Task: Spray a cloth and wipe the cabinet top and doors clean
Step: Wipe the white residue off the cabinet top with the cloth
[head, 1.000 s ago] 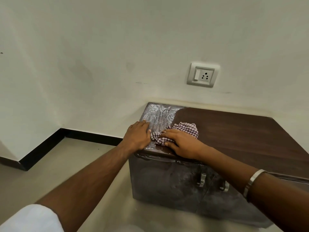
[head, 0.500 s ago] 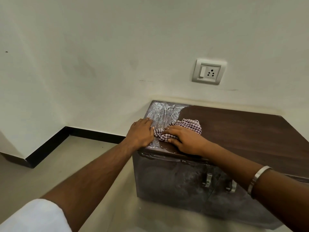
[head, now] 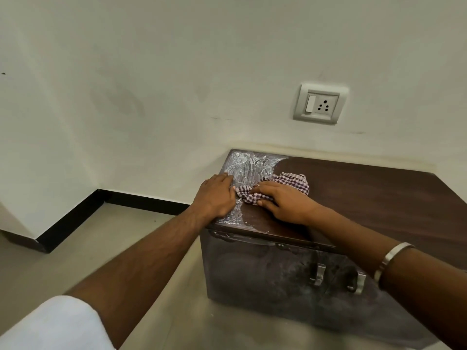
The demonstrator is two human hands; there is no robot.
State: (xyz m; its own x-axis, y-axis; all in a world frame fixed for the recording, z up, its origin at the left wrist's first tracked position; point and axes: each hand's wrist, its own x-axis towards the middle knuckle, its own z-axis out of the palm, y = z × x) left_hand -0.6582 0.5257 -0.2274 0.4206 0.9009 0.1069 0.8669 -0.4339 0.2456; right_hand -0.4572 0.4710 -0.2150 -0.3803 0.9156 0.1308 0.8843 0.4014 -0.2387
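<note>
Your right hand point(head: 285, 204) presses the checked cloth point(head: 283, 186) onto the cabinet point(head: 366, 195) top near its left end, fingers curled over it, while your left hand point(head: 214, 195) lies flat, fingers straight, on the wet streaks point(head: 250, 165) just beside it

Dark cabinet top point(head: 366, 195): checked cloth point(head: 294, 182), wet streaks point(head: 249, 165).

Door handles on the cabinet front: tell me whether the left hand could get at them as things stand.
Probably yes. The left hand rests flat on the cabinet top, holding nothing, and the door handles sit just below the front edge with nothing in front of them.
</note>
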